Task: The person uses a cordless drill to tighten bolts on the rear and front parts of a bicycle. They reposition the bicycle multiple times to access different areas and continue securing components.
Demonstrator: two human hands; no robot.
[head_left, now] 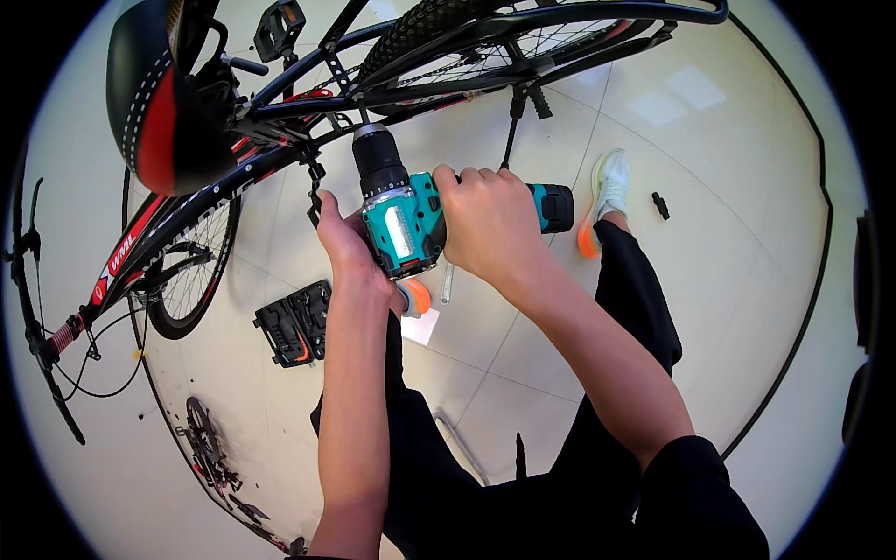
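A teal and black cordless drill (pixel 427 220) lies sideways between my two hands, its black chuck toward the bicycle frame (pixel 280 110). My right hand (pixel 492 222) wraps round its handle, and the battery end sticks out to the right. At the left of the drill body, my left hand (pixel 347 247) holds it with the thumb up and the fingers hidden behind it. The chuck's tip meets the frame tubes in view below the rear rack; whether a bit is in it and touches the bike I cannot tell.
A black and red saddle (pixel 166 126) juts out at upper left, with a pedal (pixel 279 30) beyond. An open black tool case (pixel 297 325) lies on the tiled floor, left of my feet. A small black part (pixel 661 205) lies by my right shoe (pixel 610 182). The kickstand (pixel 514 121) reaches down.
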